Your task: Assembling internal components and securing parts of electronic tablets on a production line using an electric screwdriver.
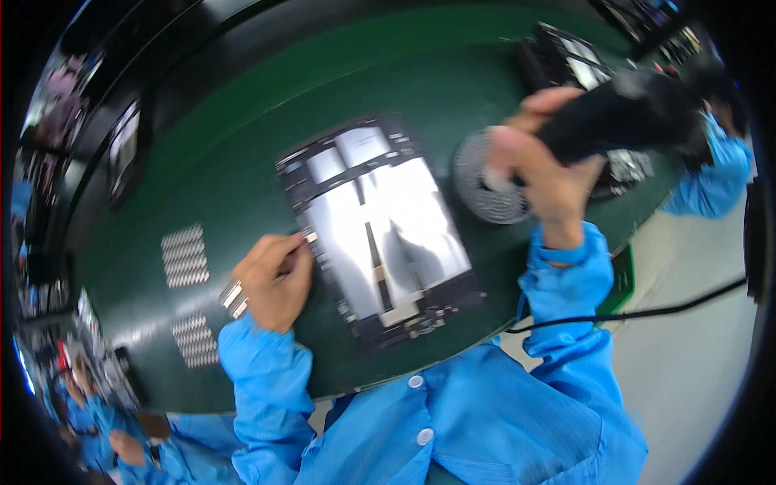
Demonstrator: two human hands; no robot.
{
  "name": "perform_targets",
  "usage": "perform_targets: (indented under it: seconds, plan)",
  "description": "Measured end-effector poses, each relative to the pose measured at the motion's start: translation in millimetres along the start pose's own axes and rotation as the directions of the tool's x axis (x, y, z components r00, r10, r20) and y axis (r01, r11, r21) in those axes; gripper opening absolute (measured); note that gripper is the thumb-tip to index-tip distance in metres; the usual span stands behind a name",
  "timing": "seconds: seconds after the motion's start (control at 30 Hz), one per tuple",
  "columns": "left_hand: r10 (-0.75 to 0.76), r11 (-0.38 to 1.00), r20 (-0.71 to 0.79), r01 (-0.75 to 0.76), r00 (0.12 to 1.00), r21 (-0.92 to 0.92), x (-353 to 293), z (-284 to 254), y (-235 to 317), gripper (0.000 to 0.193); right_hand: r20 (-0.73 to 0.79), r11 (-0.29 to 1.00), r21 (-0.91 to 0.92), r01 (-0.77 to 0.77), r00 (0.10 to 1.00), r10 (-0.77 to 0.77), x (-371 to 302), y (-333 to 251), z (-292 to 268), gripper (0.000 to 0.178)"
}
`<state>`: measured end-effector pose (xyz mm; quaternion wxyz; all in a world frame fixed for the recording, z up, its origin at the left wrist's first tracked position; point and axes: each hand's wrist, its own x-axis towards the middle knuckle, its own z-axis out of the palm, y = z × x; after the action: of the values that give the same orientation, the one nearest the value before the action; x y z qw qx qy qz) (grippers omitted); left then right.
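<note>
Currently: left hand (273, 283) fingers pinched together on small part at open device (380, 230) edge | right hand (543, 166) fingers clamped on black power screwdriver (622, 117), round mesh dish (489, 178) beneath | green counter (242, 186).

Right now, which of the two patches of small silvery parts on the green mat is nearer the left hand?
The lower patch, by the blue sleeve cuff, just left of the left hand. The upper patch lies farther left on the green mat.

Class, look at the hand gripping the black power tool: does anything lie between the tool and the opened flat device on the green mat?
Nothing visible does. The right hand holds the black tool over a round perforated dish, just right of the opened device. Only bare green mat separates them. The left hand touches the device's left edge.
</note>
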<state>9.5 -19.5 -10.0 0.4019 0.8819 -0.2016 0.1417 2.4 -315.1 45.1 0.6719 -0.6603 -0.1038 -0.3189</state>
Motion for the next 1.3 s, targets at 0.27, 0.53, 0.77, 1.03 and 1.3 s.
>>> perform_targets:
  seconds: [0.27, 0.53, 0.77, 1.03, 1.3]
  plan:
    - [0.070, 0.991, 0.040, -0.064, 0.997, -0.120, -5, 13, 7, 0.015, 0.422, 0.994, 0.102, 0.026, 0.904, -0.066, 17, -32, 86, 0.035]
    - [-0.010, 0.985, 0.035, 0.016, 0.999, -0.171, -9, 11, -1, 0.016, 0.430, 0.988, 0.138, -0.062, 0.903, -0.003, 13, -1, 153, 0.034]
    - [0.040, 0.988, 0.020, -0.036, 0.999, -0.149, -9, 11, -4, 0.015, 0.445, 0.990, 0.111, -0.086, 0.895, 0.028, 12, 9, 155, 0.035]
    - [0.039, 0.987, 0.014, -0.036, 0.999, -0.159, -9, 12, -5, 0.014, 0.448, 0.991, 0.104, -0.082, 0.893, 0.027, 11, 10, 154, 0.035]
    - [-0.250, 0.855, 0.014, 0.227, 0.968, -0.467, -4, 5, -7, 0.013, 0.493, 0.996, 0.081, -0.037, 0.870, -0.008, 3, 11, 153, 0.038]
